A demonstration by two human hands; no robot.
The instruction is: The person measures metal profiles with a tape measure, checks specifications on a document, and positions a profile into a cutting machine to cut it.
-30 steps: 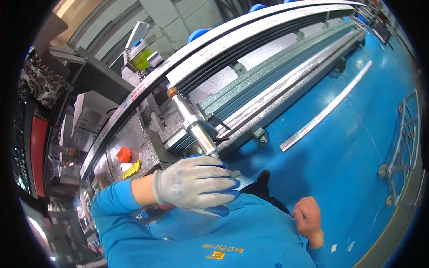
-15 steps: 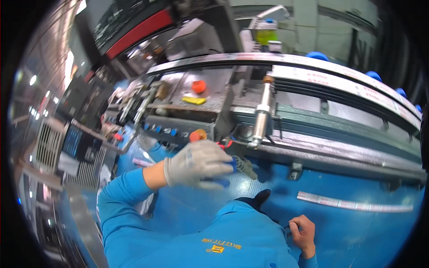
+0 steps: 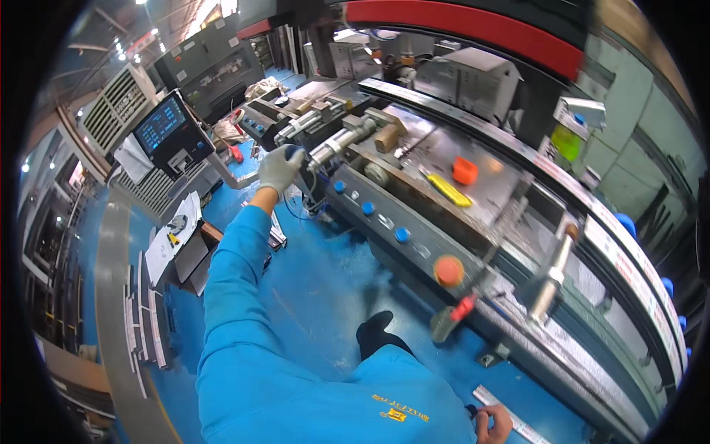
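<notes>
My left hand (image 3: 279, 170), in a pale grey work glove with dark blue on its finger side, reaches forward to the near end of a silver metal cylinder (image 3: 336, 145) on the machine. Its fingers look curled in, and whatever they may hold is hidden. My bare right hand (image 3: 493, 425) is low by my right side, fingers bent closed, with a small dark thing at the fingertips that I cannot make out. Beside the left hand runs the grey control rail with a blue button (image 3: 339, 186) and an orange-red round button (image 3: 448, 271).
A yellow tool (image 3: 448, 190) and an orange block (image 3: 464, 171) lie on the machine bed. A screen (image 3: 160, 124) stands at the left. Below it are a carton (image 3: 194, 260) and long strips (image 3: 153, 318). Another strip (image 3: 510, 418) lies on the blue floor.
My view has swung left along the machine. The left hand has moved from near the orange-red button to the metal cylinder's end. The right hand stays low at my side.
</notes>
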